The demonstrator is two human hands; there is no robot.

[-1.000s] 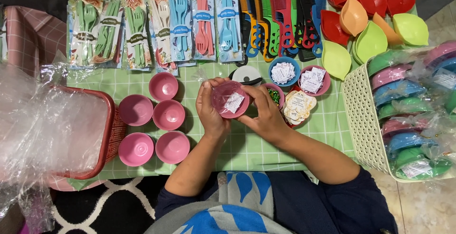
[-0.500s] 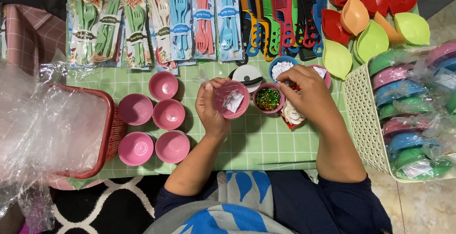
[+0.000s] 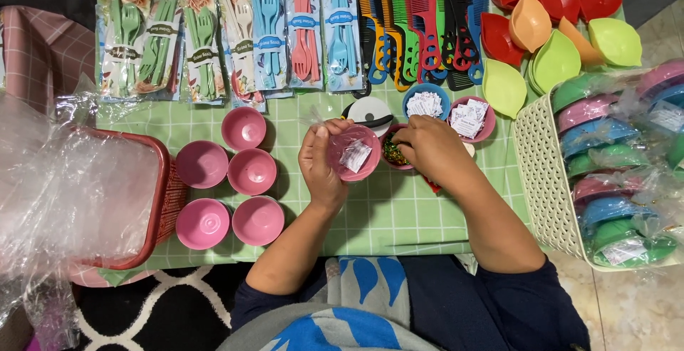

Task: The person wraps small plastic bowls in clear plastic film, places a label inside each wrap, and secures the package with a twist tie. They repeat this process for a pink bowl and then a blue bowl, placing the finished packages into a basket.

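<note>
My left hand (image 3: pixel 320 162) holds a pink plastic bowl (image 3: pixel 354 153) wrapped in clear film, with a small white paper slip inside. My right hand (image 3: pixel 427 148) reaches down into a small pink bowl of green and gold bits (image 3: pixel 393 153) just to the right of it; the fingers are pinched there and what they hold is hidden. Behind my hands stand a blue bowl (image 3: pixel 426 100) and a pink bowl (image 3: pixel 470 118), both filled with white slips. A white tape roll (image 3: pixel 370 114) lies behind the held bowl.
Several upturned pink bowls (image 3: pixel 242 169) sit at the left on the green checked cloth (image 3: pixel 399 215). A red basket (image 3: pixel 160 208) holds clear plastic bags. Cutlery packs (image 3: pixel 214 44), combs (image 3: pixel 427 23), leaf-shaped dishes (image 3: pixel 556 30) line the back. A white basket (image 3: pixel 545 173) holds wrapped bowls.
My right hand left the held bowl, swung out toward the bowls of slips, then came back down into the small bowl of green and gold bits. The left hand stayed put.
</note>
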